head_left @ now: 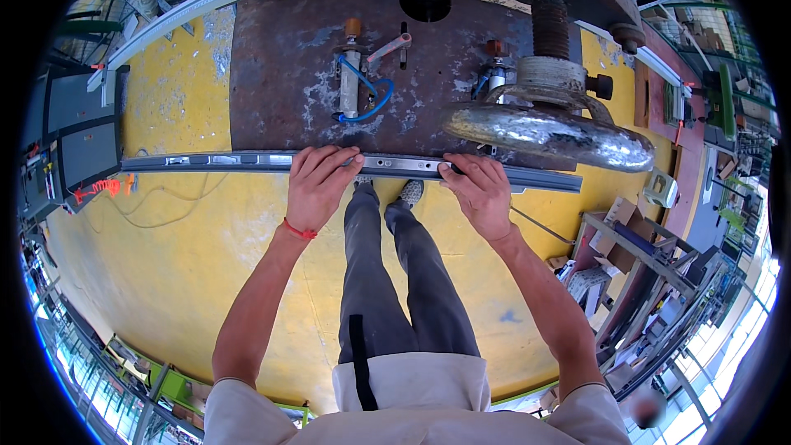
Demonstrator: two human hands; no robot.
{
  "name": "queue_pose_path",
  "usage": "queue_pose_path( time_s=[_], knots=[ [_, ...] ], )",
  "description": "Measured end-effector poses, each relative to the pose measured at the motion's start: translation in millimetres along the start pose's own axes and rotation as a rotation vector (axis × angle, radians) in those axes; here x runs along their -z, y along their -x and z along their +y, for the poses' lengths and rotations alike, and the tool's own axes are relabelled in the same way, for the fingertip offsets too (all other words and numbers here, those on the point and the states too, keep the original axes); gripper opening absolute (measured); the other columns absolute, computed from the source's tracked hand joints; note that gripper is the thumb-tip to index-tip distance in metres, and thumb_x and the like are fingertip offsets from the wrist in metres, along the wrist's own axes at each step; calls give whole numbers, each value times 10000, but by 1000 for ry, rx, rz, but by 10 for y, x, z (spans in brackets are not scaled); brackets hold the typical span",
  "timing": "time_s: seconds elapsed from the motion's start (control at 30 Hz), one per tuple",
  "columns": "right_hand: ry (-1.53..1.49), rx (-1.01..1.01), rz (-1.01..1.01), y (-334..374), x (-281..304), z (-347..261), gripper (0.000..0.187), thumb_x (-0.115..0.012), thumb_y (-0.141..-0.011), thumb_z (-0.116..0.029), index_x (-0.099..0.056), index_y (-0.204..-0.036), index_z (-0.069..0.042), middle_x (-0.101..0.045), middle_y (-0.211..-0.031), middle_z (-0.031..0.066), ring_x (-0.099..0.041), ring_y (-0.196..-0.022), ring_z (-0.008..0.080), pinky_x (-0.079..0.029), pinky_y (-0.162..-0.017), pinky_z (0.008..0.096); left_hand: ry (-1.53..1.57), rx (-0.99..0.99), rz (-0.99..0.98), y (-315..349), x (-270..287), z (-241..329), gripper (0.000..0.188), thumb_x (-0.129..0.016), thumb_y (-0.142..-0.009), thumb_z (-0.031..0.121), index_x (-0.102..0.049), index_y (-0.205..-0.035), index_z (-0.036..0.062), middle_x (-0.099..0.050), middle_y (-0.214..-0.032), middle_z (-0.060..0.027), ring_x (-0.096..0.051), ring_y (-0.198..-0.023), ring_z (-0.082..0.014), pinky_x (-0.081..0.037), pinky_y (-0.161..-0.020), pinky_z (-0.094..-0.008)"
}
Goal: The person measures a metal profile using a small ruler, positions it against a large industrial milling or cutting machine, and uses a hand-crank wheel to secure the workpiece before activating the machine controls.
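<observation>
A long grey metal profile [540, 179] lies crosswise along the near edge of the dark steel machine table. Set along its channel is a silver metal strip [404, 165] with small round holes. My left hand [315, 185], a red band at its wrist, grips the profile left of the middle, fingertips on the far side. My right hand [480, 191] holds it further right, thumb and fingers closed over the edge by the strip's right end. Both sets of fingers are bent round the profile, and the undersides are hidden.
Above the right end hangs a large worn handwheel [560, 136] on a threaded screw [550, 21]. On the steel table [272, 74] stands a small pneumatic cylinder [349, 86] with a blue hose. Grey cabinets [86, 128] are at the left, a cluttered shelf [651, 259] at the right.
</observation>
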State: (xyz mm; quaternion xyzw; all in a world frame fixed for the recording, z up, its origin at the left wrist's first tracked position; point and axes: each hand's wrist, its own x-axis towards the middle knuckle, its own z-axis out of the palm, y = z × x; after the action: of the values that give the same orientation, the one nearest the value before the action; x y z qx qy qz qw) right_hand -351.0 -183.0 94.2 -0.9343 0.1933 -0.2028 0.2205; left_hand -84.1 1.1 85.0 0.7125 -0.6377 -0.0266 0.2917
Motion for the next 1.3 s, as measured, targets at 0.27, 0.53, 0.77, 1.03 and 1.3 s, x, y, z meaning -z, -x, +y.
queue_pose_path(
  time_s=[0.27, 0.53, 0.77, 1.03, 1.3],
  knots=[
    [-21, -2, -6, -3, 24, 12, 342, -847, -793, -125, -779, -1127, -98, -760, -1180, 78, -705, -1063, 294, -529, -906, 417, -7, -15, 6, -6, -3, -6, 285, -774, -843, 91, -777, -1126, 127, -756, -1209, 14, -671, -1100, -202, -476, -977, -393],
    [-16, -18, -8, 19, 19, 30, 337, -850, -797, -137, -775, -1125, -123, -762, -1183, 58, -705, -1071, 274, -525, -909, 405, -11, -4, -2, -16, -7, 8, 203, -796, -881, 103, -783, -1084, 115, -769, -1172, -4, -674, -1083, -226, -477, -964, -397],
    [41, -21, -27, 50, -12, 50, 270, -813, -847, -131, -763, -1113, -137, -745, -1185, 31, -693, -1060, 255, -518, -893, 400, 12, 5, -15, -5, -24, 1, 243, -792, -866, 91, -778, -1107, 123, -760, -1193, -1, -665, -1100, -235, -474, -969, -405],
    [59, -17, -26, 18, 6, 45, 234, -778, -875, -102, -739, -1105, -122, -729, -1170, 27, -679, -1047, 262, -495, -876, 412, -15, -8, -75, -13, 13, -16, 354, -777, -828, 70, -729, -1171, 140, -723, -1211, 3, -651, -1121, -239, -460, -982, -428],
    [94, -91, -13, 46, -18, 116, 329, -809, -837, -66, -729, -1152, -118, -726, -1175, 60, -670, -1095, 290, -473, -961, 435, -31, 0, -116, -231, 29, 2, 382, -731, -821, 54, -716, -1194, 134, -710, -1214, 16, -637, -1155, -211, -448, -1032, -428]
  ],
)
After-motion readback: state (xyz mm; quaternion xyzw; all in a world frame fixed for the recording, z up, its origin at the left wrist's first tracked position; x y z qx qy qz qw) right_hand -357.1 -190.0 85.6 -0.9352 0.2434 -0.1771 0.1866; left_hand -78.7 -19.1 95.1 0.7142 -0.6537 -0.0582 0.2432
